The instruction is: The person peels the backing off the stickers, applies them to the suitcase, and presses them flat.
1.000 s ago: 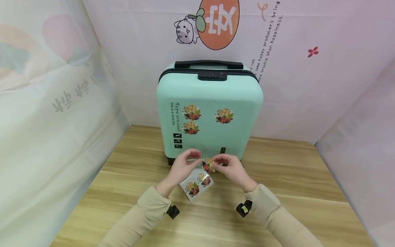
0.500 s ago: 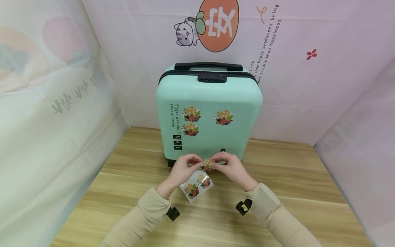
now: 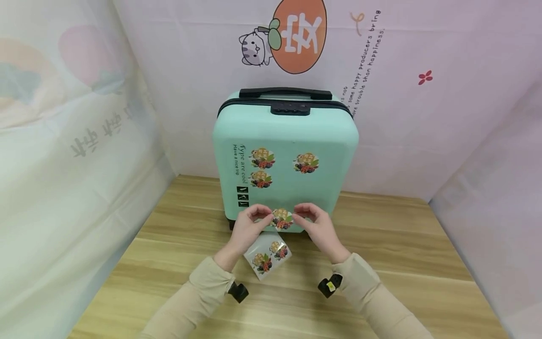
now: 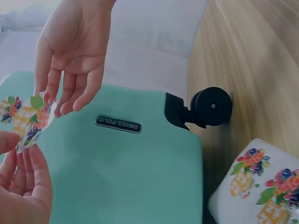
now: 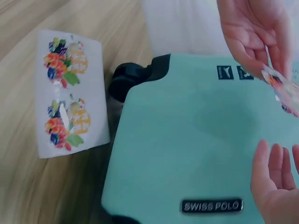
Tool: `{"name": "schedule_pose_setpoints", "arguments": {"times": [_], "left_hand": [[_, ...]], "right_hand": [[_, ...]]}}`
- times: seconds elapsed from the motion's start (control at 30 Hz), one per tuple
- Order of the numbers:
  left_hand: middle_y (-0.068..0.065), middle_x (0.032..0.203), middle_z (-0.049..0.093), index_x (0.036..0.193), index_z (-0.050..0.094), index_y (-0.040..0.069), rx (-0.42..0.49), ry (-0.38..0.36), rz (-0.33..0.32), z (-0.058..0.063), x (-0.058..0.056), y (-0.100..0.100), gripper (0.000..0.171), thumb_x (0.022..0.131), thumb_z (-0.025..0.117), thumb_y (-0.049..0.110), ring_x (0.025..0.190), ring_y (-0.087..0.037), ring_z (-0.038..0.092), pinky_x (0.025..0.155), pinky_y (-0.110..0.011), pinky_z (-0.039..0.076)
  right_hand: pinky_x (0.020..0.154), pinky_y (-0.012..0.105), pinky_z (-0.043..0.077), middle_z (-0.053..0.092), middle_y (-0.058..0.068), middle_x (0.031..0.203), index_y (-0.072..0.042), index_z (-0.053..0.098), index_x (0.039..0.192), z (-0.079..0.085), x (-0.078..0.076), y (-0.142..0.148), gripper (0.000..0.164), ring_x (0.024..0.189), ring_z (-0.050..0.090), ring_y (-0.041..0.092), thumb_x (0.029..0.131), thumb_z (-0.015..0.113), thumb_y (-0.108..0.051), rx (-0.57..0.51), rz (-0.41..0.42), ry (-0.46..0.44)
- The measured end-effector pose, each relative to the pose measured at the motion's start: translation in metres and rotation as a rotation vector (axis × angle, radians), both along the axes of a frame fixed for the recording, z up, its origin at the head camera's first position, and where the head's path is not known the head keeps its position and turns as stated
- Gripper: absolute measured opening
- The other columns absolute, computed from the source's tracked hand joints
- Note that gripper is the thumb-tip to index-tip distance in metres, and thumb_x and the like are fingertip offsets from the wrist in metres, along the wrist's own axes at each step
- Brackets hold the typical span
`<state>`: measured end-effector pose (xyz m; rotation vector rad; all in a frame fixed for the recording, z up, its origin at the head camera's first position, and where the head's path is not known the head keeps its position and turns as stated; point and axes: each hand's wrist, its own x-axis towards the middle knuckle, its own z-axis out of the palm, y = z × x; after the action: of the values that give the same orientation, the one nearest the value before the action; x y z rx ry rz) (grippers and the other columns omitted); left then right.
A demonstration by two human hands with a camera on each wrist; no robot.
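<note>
A fruit-patterned sticker [image 3: 281,219] is stretched between two hands, low in front of a mint-green suitcase [image 3: 322,127]. My left hand [image 3: 245,231] pinches its left edge between thumb and fingers, as the left wrist view also shows. At the opposite edge, my right hand [image 3: 322,231] holds it by thumb and fingertips. The sticker [image 4: 30,116] looks slightly bent in the left wrist view. Below the hands lies a white sticker sheet [image 5: 96,93] bearing two more fruit stickers. On the suitcase front are two similar stickers [image 3: 262,158] at the left and one [image 3: 306,163] at the right.
The suitcase stands upright on a wood-grain table [image 3: 394,245], against a printed cloth backdrop [image 3: 394,122]. Its black wheel [image 4: 212,106] sits beside the sheet. A "SWISS POLO" plate [image 5: 211,206] is on its lower front. Black wrist cameras [image 3: 329,286] hang under both sleeves.
The hands have risen slightly with the sticker, and the right hand has shifted to the sticker's right edge. The sticker now faces up more flatly; the sheet has stayed in place.
</note>
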<state>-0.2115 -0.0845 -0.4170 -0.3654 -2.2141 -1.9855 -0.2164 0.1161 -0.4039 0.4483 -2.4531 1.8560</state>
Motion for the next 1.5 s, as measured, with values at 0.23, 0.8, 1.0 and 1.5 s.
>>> {"name": "schedule_pose_setpoints", "arguments": {"times": [0.23,0.8,1.0,1.5], "left_hand": [[-0.016,0.096,0.065,0.098,0.064,-0.004,0.083,0.063,0.064,0.014,-0.003,0.009,0.015,0.086,0.067,0.005,0.082,-0.005,0.059,0.072,-0.019,0.052],[-0.016,0.094,0.065,0.094,0.066,0.000,0.061,0.211,0.119,0.019,-0.018,0.036,0.012,0.087,0.068,0.010,0.085,-0.018,0.063,0.073,-0.029,0.055],[-0.013,0.091,0.065,0.092,0.067,0.002,-0.007,0.350,0.182,0.024,-0.023,0.042,0.009,0.086,0.069,0.008,0.083,-0.024,0.065,0.072,-0.029,0.056],[-0.009,0.089,0.065,0.091,0.068,0.003,-0.191,0.482,0.264,0.028,-0.037,0.061,0.009,0.088,0.067,0.011,0.079,-0.019,0.065,0.070,-0.019,0.054]], "right_hand": [[0.084,0.027,0.054,0.060,0.019,0.110,0.002,0.057,0.117,0.008,0.003,-0.007,0.032,0.091,0.062,0.008,0.097,0.054,-0.023,-0.133,-0.010,0.026],[0.062,0.023,0.051,0.059,0.005,0.084,0.005,0.062,0.094,0.017,-0.002,-0.019,0.014,0.070,0.057,0.005,0.088,0.066,-0.007,-0.184,-0.240,0.227],[0.062,0.017,0.048,0.061,0.013,0.087,0.004,0.063,0.093,0.019,-0.009,-0.019,0.014,0.071,0.056,0.001,0.086,0.068,-0.007,-0.154,-0.313,0.284],[0.057,0.010,0.044,0.068,0.018,0.088,0.002,0.069,0.089,0.018,-0.030,-0.009,0.016,0.070,0.054,-0.005,0.082,0.073,-0.012,-0.066,-0.474,0.396]]}}
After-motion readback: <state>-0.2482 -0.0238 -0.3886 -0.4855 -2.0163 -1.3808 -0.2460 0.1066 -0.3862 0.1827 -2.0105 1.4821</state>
